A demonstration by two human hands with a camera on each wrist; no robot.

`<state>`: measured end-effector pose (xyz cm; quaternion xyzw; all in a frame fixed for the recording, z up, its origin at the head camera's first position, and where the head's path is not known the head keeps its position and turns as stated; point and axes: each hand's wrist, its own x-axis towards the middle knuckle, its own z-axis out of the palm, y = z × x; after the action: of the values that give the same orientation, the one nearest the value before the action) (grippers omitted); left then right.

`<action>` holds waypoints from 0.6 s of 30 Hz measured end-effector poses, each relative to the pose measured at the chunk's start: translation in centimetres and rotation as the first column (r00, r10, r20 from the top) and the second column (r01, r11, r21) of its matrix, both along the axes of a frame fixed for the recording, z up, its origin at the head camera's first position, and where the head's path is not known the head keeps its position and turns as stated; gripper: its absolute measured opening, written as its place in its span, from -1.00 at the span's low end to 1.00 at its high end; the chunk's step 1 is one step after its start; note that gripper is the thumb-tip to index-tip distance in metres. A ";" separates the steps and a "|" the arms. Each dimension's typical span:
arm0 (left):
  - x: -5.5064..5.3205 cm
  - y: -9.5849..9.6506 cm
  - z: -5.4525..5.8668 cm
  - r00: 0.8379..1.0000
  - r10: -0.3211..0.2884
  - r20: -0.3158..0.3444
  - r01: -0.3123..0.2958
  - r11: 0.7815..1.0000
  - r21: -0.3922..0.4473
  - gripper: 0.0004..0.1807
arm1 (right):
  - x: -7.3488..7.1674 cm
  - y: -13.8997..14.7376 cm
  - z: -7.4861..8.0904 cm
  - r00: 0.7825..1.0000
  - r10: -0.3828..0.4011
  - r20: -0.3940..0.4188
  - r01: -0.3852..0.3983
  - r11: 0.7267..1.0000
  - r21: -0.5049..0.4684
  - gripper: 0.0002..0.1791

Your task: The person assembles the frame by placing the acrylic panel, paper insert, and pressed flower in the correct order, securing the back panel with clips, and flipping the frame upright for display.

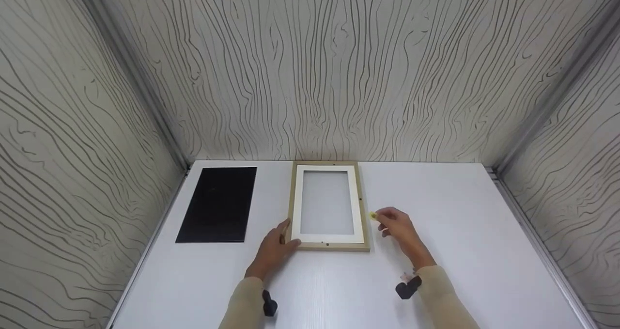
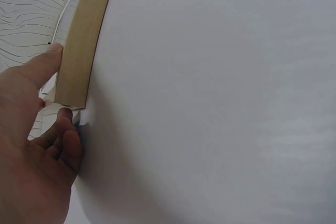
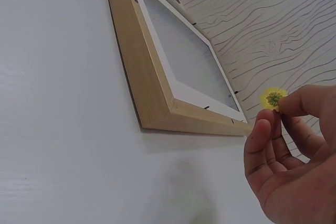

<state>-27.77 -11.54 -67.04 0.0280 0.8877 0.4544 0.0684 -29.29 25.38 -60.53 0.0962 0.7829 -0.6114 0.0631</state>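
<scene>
A light wooden picture frame [image 1: 334,247] with a white inner border [image 1: 359,215] lies on the white table, its middle a pale grey panel. My left hand [image 1: 272,249] holds it by the near left corner. In the left wrist view, the thumb and fingers lie on either side of the wooden edge [image 2: 84,40]. Just right of the frame, my right hand [image 1: 401,229] pinches a small yellow flower [image 3: 266,99] with a greenish centre between thumb and fingertip. Small dark tabs [image 3: 207,107] show along the inside of the frame.
A black rectangular panel [image 1: 218,205] lies flat to the left of the frame. Behind the white table [image 1: 436,188] rises a wall [image 1: 329,77] with a wood-grain pattern, and similar walls stand on both sides. The frame's far end sits near the table's back edge.
</scene>
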 end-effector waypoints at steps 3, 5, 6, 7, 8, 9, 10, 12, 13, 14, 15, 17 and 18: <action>0.0 0.0 -0.1 1.000 0.005 0.006 -0.005 1.000 0.001 -0.14 | -0.2 -0.3 -0.1 1.000 -0.006 0.000 0.006 1.000 0.004 -0.73; 0.0 0.1 -0.1 1.000 0.010 0.007 -0.010 1.000 0.008 -0.14 | -0.4 -0.5 -0.1 1.000 -0.006 0.001 0.006 1.000 0.002 -0.73; 0.1 0.1 -0.1 1.000 0.012 0.011 -0.012 1.000 0.016 -0.14 | -0.4 -0.6 -0.1 1.000 -0.006 0.001 0.006 1.000 0.002 -0.72; 0.1 0.1 -0.1 1.000 0.016 0.016 -0.017 1.000 0.022 -0.14 | -0.4 -0.7 -0.1 1.000 -0.005 -0.001 0.005 1.000 0.002 -0.72; 0.1 0.1 -0.1 1.000 0.015 0.015 -0.015 1.000 0.025 -0.14 | -0.5 -0.8 -0.1 1.000 -0.004 -0.001 0.004 1.000 0.004 -0.72; 0.1 0.1 0.0 1.000 0.013 0.015 -0.013 1.000 0.025 -0.14 | -0.5 -0.9 -0.1 1.000 -0.003 0.000 0.003 1.000 0.007 -0.72; 0.2 0.1 0.1 1.000 0.013 0.018 -0.013 1.000 0.024 -0.14 | -0.6 -1.0 -0.1 1.000 -0.002 -0.002 0.003 1.000 0.007 -0.71; 0.2 0.1 0.2 0.999 0.012 0.030 -0.013 1.000 0.028 -0.15 | -0.8 -1.1 -0.2 1.000 0.000 -0.004 0.001 1.000 0.014 -0.71; 0.2 0.1 0.3 0.999 0.012 0.035 -0.013 1.000 0.027 -0.15 | -0.9 -1.2 -0.2 1.000 0.002 -0.005 -0.002 1.000 0.016 -0.72; 0.3 0.1 0.4 0.999 0.011 0.039 -0.012 1.000 0.028 -0.15 | -1.0 -1.3 -0.2 1.000 0.002 -0.004 -0.002 1.000 0.020 -0.72; 0.3 0.1 0.5 0.999 0.012 0.045 -0.013 1.000 0.029 -0.14 | -1.2 -1.4 -0.2 1.000 0.006 -0.005 -0.006 1.000 0.025 -0.72; 0.4 0.0 0.4 0.998 0.009 0.055 -0.011 0.999 0.033 -0.13 | -1.3 -1.7 -0.2 1.000 0.013 -0.006 -0.013 0.999 0.032 -0.72; 0.4 0.0 0.4 0.998 0.005 0.055 -0.007 0.999 0.033 -0.12 | -1.4 -1.9 -0.1 1.000 0.017 -0.008 -0.017 0.999 0.032 -0.72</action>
<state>-27.39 -11.54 -66.59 0.0139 0.8780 0.4698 0.0907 -30.68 23.51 -60.66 0.0880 0.7936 -0.5987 0.0637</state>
